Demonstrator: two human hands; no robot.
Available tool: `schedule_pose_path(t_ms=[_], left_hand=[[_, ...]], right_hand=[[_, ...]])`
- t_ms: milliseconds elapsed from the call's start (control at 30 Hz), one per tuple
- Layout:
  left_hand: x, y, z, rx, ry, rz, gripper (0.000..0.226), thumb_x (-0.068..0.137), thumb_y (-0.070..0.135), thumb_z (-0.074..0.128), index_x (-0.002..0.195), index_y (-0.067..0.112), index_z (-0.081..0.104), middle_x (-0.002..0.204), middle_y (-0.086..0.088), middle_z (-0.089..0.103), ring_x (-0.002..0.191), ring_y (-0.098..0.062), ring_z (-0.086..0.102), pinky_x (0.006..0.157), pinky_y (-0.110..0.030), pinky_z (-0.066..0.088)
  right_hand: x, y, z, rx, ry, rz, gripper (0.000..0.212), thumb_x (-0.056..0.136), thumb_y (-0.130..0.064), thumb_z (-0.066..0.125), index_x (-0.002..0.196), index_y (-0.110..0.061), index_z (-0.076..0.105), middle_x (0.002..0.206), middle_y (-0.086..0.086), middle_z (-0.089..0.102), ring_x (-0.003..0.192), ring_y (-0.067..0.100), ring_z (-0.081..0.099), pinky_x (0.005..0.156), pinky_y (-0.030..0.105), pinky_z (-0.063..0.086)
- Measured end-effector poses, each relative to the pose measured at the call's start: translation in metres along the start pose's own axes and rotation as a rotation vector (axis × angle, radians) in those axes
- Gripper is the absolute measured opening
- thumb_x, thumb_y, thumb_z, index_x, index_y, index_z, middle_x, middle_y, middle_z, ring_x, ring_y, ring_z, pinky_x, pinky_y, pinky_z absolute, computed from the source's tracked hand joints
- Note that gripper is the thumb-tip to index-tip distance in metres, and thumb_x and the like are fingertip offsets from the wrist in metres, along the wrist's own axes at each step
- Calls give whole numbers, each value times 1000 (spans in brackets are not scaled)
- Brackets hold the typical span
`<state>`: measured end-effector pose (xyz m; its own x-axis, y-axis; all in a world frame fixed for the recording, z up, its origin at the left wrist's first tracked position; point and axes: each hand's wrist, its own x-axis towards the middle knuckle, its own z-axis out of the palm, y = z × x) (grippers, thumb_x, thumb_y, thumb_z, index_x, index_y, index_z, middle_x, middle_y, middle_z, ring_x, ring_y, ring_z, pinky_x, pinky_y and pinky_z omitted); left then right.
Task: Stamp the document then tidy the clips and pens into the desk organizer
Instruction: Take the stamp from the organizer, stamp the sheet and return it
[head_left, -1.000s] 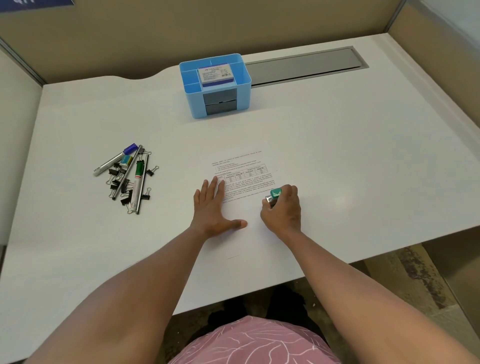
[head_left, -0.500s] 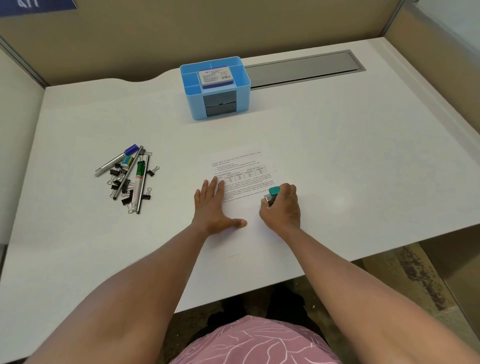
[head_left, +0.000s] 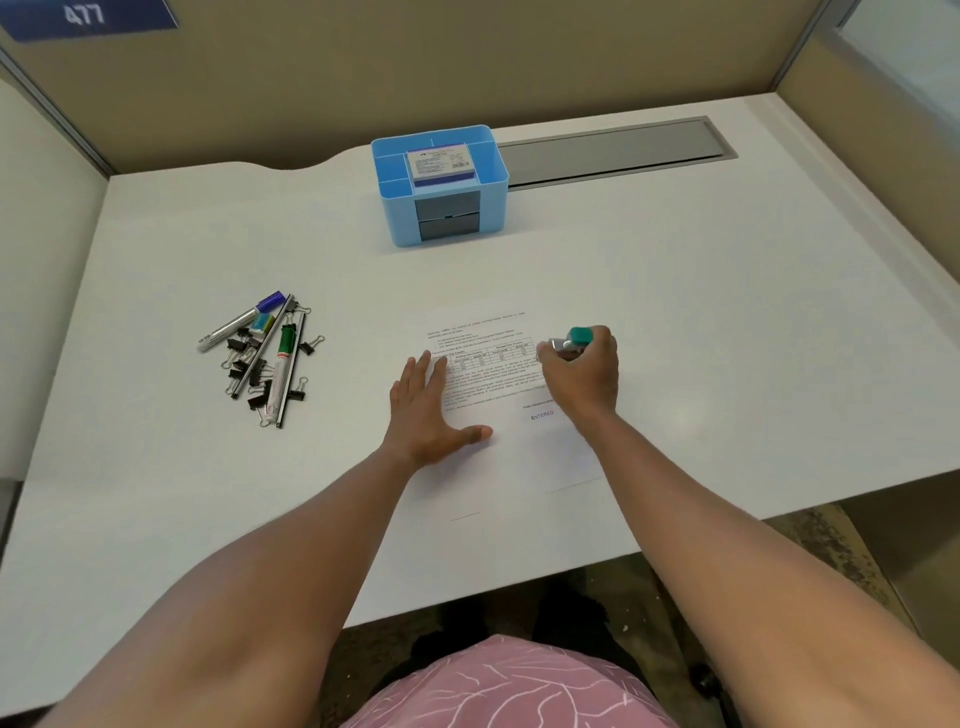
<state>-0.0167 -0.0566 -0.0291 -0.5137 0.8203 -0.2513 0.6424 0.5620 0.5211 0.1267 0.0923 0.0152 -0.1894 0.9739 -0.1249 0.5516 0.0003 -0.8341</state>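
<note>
The left hand (head_left: 423, 415) lies flat with fingers spread on the printed document (head_left: 498, 384), which bears a blue "ENTERED" mark below the right hand (head_left: 584, 371). That hand grips a teal stamp (head_left: 574, 340), lifted over the page's right edge. Left of the fingers, pens (head_left: 270, 353) and black clips (head_left: 249, 374) lie heaped. Farther back, the blue organizer (head_left: 441, 182) holds a labelled box on the white desk (head_left: 727, 338).

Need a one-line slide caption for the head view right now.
Right hand holds stamp above document marked ENTERED; left hand flat on it.
</note>
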Motion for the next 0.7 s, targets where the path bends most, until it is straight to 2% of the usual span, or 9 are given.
schedule_pose_path(t_ms=[133,267,400,567,700], left_hand=[[4,5,-6,-35,48,-39,118,72,68,72,158,18,9,166,-1,-2,152,-16,-11,123,-36,-2],[9,7,-12,-83,78,-76,113,74,64,72,158,17,12,166,-1,2,152,-17,-7,124,-37,2],[13,7,-16,-109,112,-114,108,77,60,72,157,17,15,166,0,5,152,-16,-6,124,-37,4],[19,8,-23,-129,146,-143,102,80,56,71,157,15,18,165,-3,9,152,-18,-2,123,-38,7],[28,14,-32,-165,177,-157,96,83,55,69,156,18,20,165,-2,11,152,-18,0,123,-40,11]], right_hand=[[12,-9,0,56,-59,26,37,73,-36,73,97,-22,50,105,-4,55,95,16,57,78,29,46],[19,-19,2,109,-105,42,35,71,-29,75,95,-21,52,106,0,60,95,18,60,81,30,51],[23,-30,4,183,-169,53,37,70,-25,77,98,-17,54,106,3,65,92,18,63,68,21,47],[26,-48,8,265,-252,54,37,72,-29,77,99,-18,54,100,-2,67,92,16,64,70,23,49],[31,-61,13,301,-324,42,18,79,-25,65,92,-24,54,73,-22,69,84,9,66,70,24,50]])
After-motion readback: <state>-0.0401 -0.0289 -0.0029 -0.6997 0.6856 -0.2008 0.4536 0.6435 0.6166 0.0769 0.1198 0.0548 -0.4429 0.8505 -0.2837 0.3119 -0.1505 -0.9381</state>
